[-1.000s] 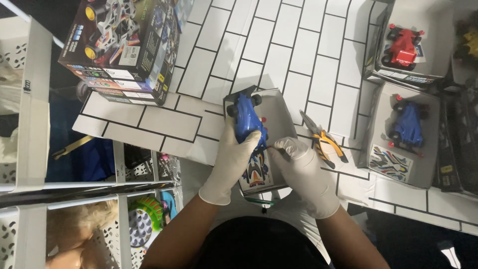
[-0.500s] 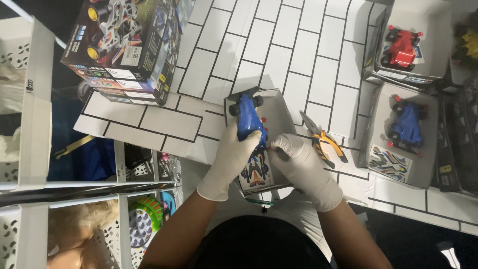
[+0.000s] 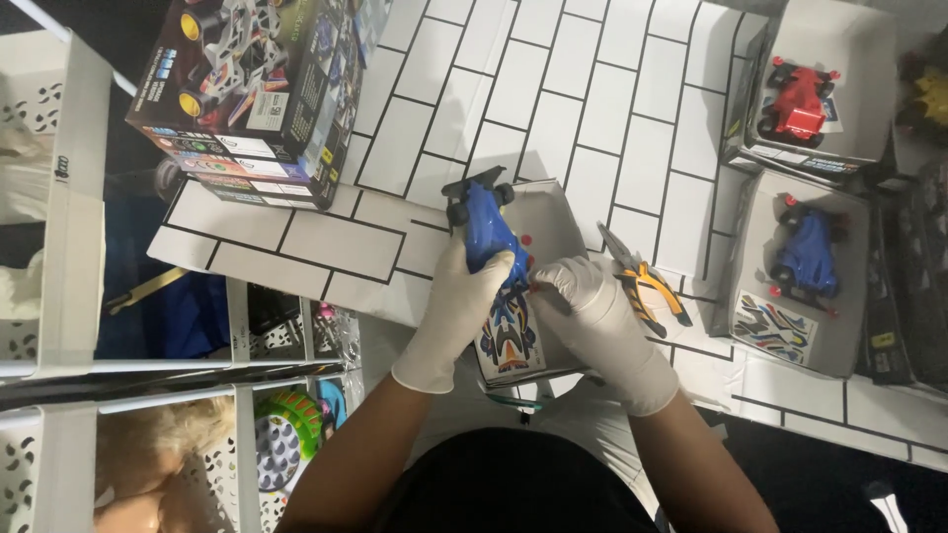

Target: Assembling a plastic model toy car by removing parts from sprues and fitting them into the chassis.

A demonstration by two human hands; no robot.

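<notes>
Both forearms come up from the bottom of the view, bare to the wrists, and angle in toward each other. Both hands wear pale gloves. The left hand point(image 3: 462, 308) is curled, its fingers wrapped in a firm grasp, thumb on the near side. The right hand point(image 3: 602, 321) sits just beside it, fingers bent and its fingertips pinched toward the left.

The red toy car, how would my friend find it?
Look at the white brick-patterned table, then its far right corner. The red toy car sits in the upper open box. The box below holds a blue car, so pick the red one.
</notes>
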